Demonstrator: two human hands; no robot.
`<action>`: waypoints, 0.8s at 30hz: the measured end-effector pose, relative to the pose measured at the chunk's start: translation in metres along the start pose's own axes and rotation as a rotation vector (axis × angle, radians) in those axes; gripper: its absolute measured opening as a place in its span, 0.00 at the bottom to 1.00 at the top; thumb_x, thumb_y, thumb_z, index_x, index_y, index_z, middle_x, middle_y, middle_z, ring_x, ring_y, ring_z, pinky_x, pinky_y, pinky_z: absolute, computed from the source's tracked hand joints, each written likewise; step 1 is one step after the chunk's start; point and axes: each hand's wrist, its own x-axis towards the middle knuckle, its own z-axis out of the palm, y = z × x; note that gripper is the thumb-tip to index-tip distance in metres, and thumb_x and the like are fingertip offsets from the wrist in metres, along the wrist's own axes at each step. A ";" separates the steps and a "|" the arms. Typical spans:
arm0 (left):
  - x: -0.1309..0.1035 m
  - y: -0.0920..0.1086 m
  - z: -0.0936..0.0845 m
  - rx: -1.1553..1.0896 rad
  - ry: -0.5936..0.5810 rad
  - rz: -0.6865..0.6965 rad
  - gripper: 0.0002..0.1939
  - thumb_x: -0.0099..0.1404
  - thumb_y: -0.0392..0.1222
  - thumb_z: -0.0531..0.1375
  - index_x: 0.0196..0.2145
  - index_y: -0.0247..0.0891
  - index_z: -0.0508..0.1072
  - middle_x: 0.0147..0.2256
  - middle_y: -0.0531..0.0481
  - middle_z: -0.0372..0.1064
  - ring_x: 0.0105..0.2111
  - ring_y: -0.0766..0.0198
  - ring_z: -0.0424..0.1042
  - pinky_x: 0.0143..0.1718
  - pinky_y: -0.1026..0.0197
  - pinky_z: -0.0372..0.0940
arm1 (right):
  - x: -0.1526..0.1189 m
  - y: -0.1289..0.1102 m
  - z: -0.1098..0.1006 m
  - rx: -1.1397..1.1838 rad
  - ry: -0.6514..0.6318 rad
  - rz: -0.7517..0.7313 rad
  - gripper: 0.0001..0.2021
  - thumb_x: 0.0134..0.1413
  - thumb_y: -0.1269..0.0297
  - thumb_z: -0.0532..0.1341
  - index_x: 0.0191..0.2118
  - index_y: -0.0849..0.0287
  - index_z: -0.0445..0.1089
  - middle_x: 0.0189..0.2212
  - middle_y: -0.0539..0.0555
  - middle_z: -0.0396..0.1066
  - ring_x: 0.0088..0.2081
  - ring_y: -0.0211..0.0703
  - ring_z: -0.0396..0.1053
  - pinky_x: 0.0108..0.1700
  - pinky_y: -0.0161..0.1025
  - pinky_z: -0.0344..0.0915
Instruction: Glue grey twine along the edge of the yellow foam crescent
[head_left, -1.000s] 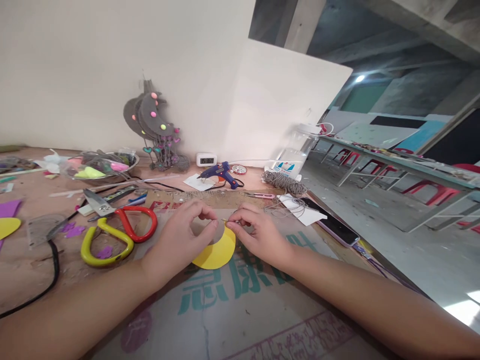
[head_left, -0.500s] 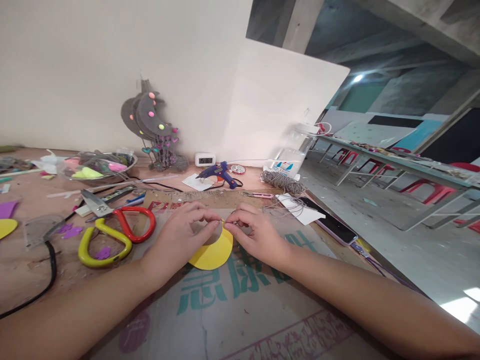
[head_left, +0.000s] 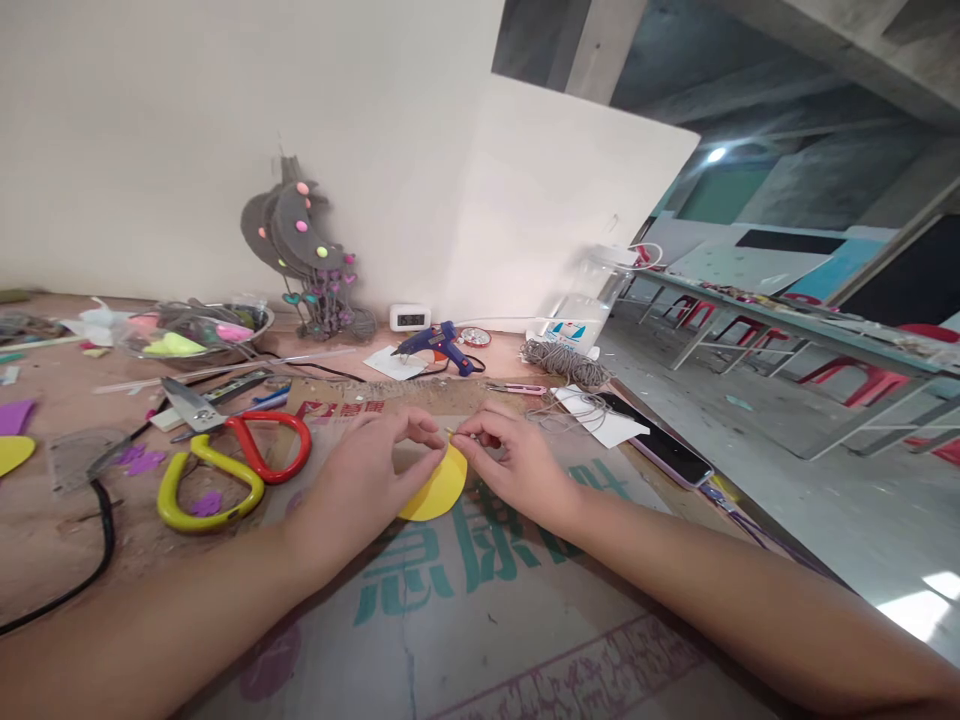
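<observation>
My left hand [head_left: 371, 465] and right hand [head_left: 517, 465], pinched narrow, hold a rounded yellow paper-like sheet [head_left: 441, 490] inside the table's [head_left: 45, 540] right edge.

My paper cutout [head_left: 439, 495] is plain yellow; my scissors [head_left: 201, 412] have one red, one yellow-green handle; my glue gun [head_left: 442, 343] is dark blue; my cardboard [head_left: 480, 640] bears green characters.

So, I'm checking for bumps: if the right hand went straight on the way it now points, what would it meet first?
Most likely the left hand, just across from it, though depth is unclear and it might brush the yellow piece first.
</observation>
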 end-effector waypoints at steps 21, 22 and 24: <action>-0.001 -0.003 0.004 0.066 -0.058 0.110 0.22 0.62 0.42 0.53 0.54 0.43 0.62 0.33 0.55 0.75 0.42 0.61 0.68 0.46 0.56 0.57 | -0.001 -0.001 0.004 0.212 0.010 0.155 0.09 0.53 0.58 0.57 0.34 0.59 0.66 0.27 0.51 0.67 0.28 0.36 0.61 0.30 0.33 0.58; -0.001 -0.003 0.004 0.059 -0.058 0.105 0.21 0.62 0.42 0.53 0.53 0.43 0.63 0.33 0.55 0.75 0.41 0.61 0.68 0.46 0.56 0.58 | -0.001 0.000 0.003 0.226 0.010 0.162 0.10 0.53 0.58 0.58 0.36 0.59 0.65 0.28 0.51 0.66 0.28 0.36 0.61 0.30 0.33 0.59; -0.001 -0.003 0.003 0.039 -0.065 0.099 0.19 0.62 0.41 0.53 0.51 0.44 0.65 0.33 0.55 0.75 0.40 0.61 0.69 0.45 0.57 0.58 | -0.002 0.001 0.003 0.231 0.015 0.144 0.10 0.53 0.59 0.57 0.38 0.58 0.63 0.29 0.51 0.65 0.30 0.36 0.61 0.31 0.33 0.59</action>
